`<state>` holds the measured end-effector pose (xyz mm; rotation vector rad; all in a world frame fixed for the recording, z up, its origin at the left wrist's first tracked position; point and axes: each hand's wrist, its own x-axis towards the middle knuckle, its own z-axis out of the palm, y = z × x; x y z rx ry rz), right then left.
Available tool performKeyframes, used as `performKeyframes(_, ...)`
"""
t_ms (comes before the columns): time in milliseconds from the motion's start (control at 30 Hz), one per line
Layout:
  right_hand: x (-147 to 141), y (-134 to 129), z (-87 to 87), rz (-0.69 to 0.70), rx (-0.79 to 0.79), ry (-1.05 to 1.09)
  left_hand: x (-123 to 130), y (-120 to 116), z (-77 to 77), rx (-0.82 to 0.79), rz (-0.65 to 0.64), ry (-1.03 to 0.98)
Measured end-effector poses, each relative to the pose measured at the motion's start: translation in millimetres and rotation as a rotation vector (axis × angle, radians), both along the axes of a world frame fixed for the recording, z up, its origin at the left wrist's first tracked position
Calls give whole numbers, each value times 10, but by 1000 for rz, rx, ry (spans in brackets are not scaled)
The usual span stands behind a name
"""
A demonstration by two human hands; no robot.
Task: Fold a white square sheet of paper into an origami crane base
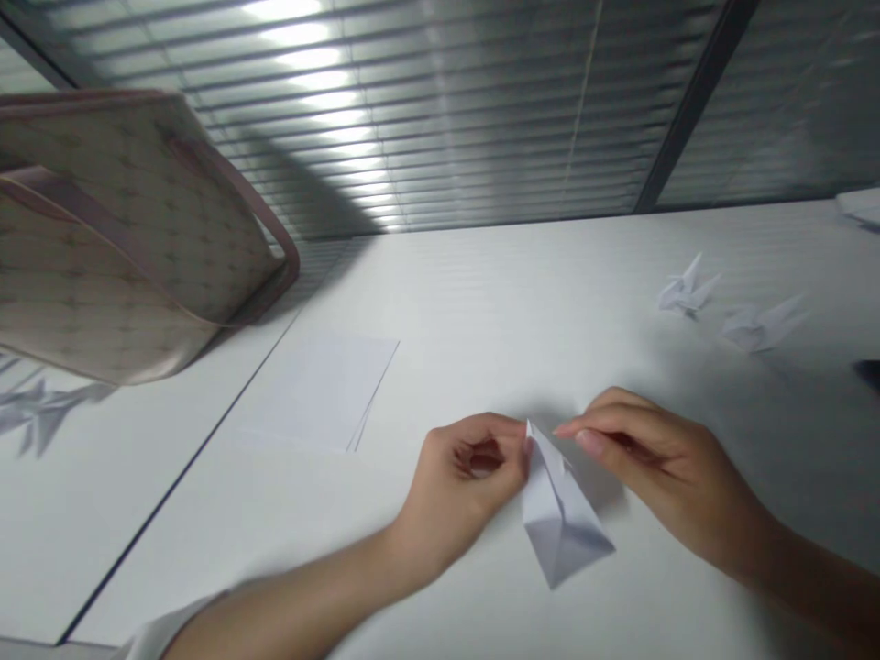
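Observation:
A white folded paper point(550, 513), narrow and pointed at its top with a wider creased flap at the bottom, is tilted above the white table. My left hand point(467, 486) is closed on it, thumb and index finger pinching its left edge close to the tip. Just right of the tip, my right hand point(653, 467) has thumb and index finger together with nothing visible in them. A small gap seems to separate those fingertips from the paper. The underside of the folded paper is hidden.
Flat white paper sheets point(320, 390) lie on the table point(495, 302) at left. Two paper cranes, one point(687, 291) beside another point(760, 325), stand at back right. More folded paper point(41, 412) sits below a patterned handbag point(130, 238). Window blinds point(481, 110) rise behind.

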<state>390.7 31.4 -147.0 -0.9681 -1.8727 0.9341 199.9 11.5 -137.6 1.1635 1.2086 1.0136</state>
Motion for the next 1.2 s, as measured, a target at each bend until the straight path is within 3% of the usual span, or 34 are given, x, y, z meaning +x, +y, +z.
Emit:
performKeyframes(133, -10, -5, -24, 63, -181, 81, 16, -60, 25, 8, -79, 31)
performKeyframes(300, 17, 14, -63, 107, -339, 165, 18, -6, 39, -70, 44, -26)
performKeyframes(400, 32, 38, -74, 112, -344, 147, 15, 28, 39, -108, 77, -47)
performKeyframes(767, -41, -12, -42, 24, -313, 21, 40, -60, 31, -6, -63, -34)
performKeyframes(1200, -44, -28, -21, -27, -239, -3, 47, -80, 13, -9, -113, 13)
